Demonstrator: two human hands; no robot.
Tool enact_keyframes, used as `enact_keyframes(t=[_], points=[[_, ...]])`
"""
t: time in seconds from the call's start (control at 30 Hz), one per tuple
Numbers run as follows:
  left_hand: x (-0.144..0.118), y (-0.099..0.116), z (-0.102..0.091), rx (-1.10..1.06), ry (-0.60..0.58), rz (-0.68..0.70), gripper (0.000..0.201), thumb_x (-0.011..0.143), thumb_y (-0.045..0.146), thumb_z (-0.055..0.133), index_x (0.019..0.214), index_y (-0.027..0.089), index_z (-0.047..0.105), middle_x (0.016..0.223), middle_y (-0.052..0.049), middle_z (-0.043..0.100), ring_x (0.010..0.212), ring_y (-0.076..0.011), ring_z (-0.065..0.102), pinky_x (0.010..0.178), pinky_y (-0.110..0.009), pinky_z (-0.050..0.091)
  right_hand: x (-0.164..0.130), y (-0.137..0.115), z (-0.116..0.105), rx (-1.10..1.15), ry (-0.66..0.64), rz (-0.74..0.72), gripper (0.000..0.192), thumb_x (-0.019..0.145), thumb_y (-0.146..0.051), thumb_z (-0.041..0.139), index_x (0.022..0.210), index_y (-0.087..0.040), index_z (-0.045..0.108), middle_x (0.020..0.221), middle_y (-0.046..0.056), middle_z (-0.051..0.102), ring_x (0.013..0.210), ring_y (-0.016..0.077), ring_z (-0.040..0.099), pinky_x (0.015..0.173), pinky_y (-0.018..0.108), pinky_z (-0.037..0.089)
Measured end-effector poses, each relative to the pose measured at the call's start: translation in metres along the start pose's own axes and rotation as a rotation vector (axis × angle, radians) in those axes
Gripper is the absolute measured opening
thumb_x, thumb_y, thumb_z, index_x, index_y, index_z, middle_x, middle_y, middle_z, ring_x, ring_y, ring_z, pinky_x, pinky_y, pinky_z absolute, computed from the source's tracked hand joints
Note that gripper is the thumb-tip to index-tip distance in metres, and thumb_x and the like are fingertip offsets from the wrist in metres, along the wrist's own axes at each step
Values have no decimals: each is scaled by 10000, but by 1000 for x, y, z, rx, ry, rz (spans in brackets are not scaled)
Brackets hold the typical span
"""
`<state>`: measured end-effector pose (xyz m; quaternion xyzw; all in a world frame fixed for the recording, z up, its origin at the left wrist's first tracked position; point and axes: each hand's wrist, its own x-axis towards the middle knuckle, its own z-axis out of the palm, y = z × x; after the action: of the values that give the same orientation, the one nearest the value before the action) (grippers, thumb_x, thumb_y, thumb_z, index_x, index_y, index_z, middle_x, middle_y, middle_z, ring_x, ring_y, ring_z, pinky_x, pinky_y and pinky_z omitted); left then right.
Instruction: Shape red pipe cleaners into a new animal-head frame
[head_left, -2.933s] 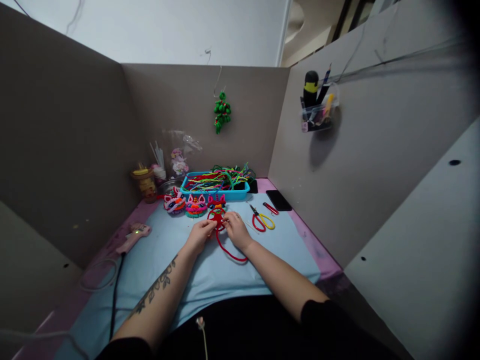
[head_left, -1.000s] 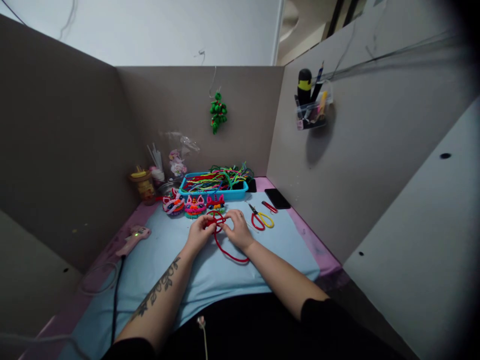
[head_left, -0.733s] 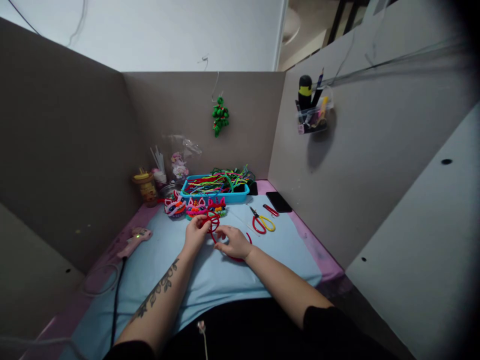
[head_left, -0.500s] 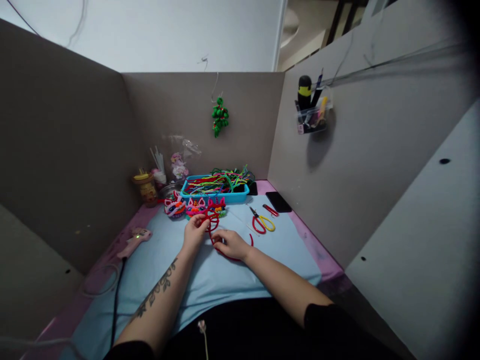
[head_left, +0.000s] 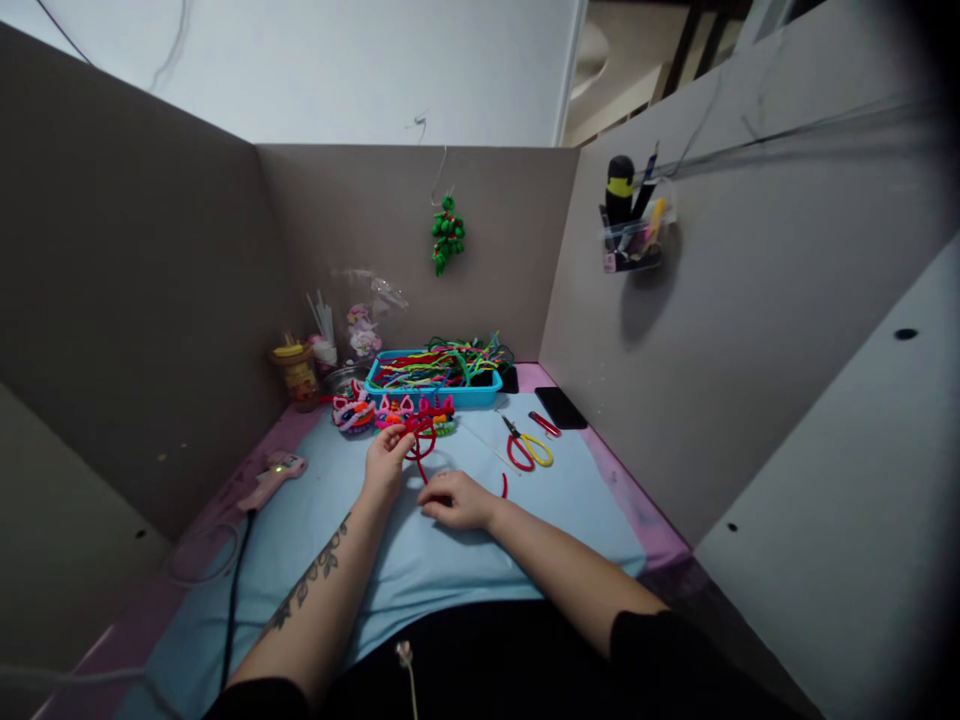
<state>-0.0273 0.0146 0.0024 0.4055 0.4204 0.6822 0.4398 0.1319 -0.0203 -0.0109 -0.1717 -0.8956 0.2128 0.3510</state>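
My left hand (head_left: pixel 386 462) pinches a looped red pipe cleaner (head_left: pixel 426 440) in front of the colourful figures. From the loops, one strand runs down to my right hand (head_left: pixel 457 500), whose curled fingers close on it just above the cloth. A red end sticks up behind that wrist; the stretch between is hidden by the hand. Beyond my left hand stand several bright eared and horned pipe-cleaner figures (head_left: pixel 352 408), partly covered by the red loops.
Behind is a blue tray (head_left: pixel 465 397) full of coloured pipe cleaners. To the right lie scissors (head_left: pixel 529 448), a red-handled tool (head_left: pixel 544 424) and a black phone (head_left: pixel 561 408). At left, a pink corded glue gun (head_left: pixel 274 482) rests on the light blue cloth (head_left: pixel 577 510). Partitions enclose three sides.
My right hand has drawn slightly down and left, toward me, along the red strand. My left hand keeps its pinch on the loops. The whole view has shifted a little.
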Motion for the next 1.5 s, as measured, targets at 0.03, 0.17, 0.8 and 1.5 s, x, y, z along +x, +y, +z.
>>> enact_keyframes(t=[0.03, 0.17, 0.8, 1.5], points=[[1, -1, -1, -19, 8, -3, 400, 527, 323, 754, 837, 155, 566, 656, 37, 573, 583, -80, 522, 592, -211, 397, 0, 0, 1, -15, -7, -22, 126, 764, -172, 533, 797, -192, 652, 680, 5, 645, 643, 130, 577, 678, 252, 470], [11, 2, -10, -185, 94, -82, 382, 539, 290, 745, 847, 165, 556, 670, 28, 595, 557, -78, 536, 572, -212, 410, -4, 1, 4, -99, -37, -83, 176, 790, -208, 495, 676, -197, 629, 575, -4, 593, 607, 130, 556, 692, 254, 456], [-22, 10, 10, 90, -350, -146, 311, 574, 268, 753, 802, 139, 585, 656, 11, 615, 584, -96, 548, 577, -209, 393, 0, 12, -19, -189, 621, 174, 67, 814, -223, 558, 785, -200, 614, 748, 30, 591, 775, 170, 535, 734, 313, 441], [-23, 10, 12, -35, -363, -278, 385, 537, 291, 794, 834, 125, 615, 702, -30, 648, 599, -109, 570, 585, -217, 406, -3, 12, -14, -433, 544, 135, 158, 853, -195, 509, 946, -210, 636, 852, 46, 677, 791, 175, 557, 774, 333, 444]])
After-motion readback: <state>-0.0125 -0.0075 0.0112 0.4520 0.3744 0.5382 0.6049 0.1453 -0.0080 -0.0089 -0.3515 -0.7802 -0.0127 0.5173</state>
